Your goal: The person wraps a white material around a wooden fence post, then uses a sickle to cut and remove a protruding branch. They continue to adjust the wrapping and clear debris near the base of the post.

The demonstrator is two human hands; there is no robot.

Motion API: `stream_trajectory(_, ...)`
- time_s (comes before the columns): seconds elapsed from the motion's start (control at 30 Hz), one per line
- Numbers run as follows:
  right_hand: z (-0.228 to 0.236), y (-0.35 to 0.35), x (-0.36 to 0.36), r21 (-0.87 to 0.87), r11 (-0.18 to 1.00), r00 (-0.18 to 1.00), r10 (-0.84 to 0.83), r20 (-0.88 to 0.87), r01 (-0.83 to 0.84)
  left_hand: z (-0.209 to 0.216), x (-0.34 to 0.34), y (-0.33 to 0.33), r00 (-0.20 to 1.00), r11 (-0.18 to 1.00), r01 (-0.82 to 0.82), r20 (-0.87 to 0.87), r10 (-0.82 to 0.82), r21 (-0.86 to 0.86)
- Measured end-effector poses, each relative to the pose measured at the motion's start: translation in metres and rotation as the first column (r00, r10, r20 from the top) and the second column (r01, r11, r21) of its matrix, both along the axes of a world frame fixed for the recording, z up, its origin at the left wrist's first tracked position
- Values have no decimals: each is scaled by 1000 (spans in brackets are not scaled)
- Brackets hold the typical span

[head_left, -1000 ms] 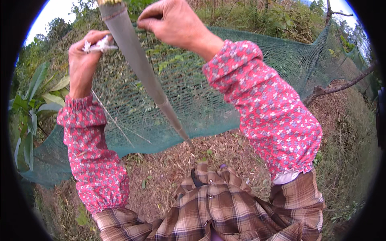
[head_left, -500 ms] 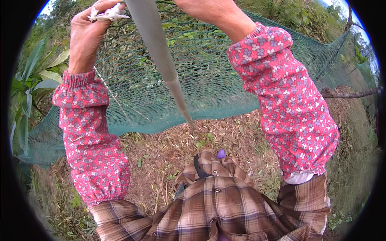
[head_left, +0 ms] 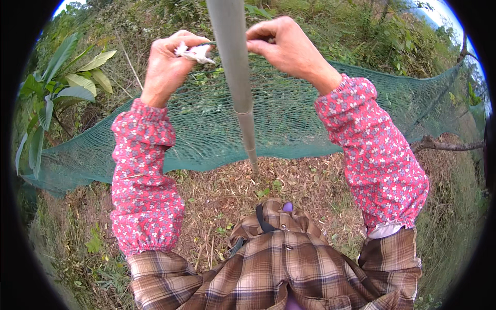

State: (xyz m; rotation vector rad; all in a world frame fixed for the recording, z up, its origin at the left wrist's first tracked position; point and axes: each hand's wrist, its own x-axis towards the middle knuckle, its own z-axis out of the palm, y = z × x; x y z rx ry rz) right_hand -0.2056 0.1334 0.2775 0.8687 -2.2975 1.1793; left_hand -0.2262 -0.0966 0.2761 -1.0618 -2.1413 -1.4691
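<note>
A grey pole (head_left: 235,72) stands upright in front of me, between my two hands. My left hand (head_left: 170,64) is closed on a crumpled bundle of white strips (head_left: 196,53), left of the pole. A bit of dark green cord or net edge shows at its fingertips. On the pole's other side my right hand (head_left: 289,49) is raised, thumb and forefinger pinched together close to the pole. What they hold is too small to make out. Below and behind both hands the green net (head_left: 294,129) stretches across, passing behind the pole.
A bare branch (head_left: 449,145) reaches in at the right beside the net. Large-leaved plants (head_left: 64,98) grow at the left. Dry grass and cut stalks (head_left: 310,181) cover the ground below the net, and dense brush (head_left: 330,31) rises beyond it.
Both hands have come lower in view and closer to the pole, the left one moving right with the white strips. The pole and the net's upper edge now appear shifted.
</note>
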Motion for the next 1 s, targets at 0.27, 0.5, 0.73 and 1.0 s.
stream_trajectory(0.27,-4,10,20,291,934,950,122,286,-208,-6,21,10,976,991,-132,-171,133,14)
stream_trajectory(0.5,-26,9,8,277,953,917,2,399,-123,-11,62,11,950,958,-275,-134,283,80)
stream_trajectory(0.73,15,12,10,-66,997,938,-6,346,31,-183,118,-13,669,557,-670,73,740,492)
stream_trajectory(1.0,95,6,36,44,995,975,-101,200,94,-494,63,-10,171,332,-933,983,66,140)
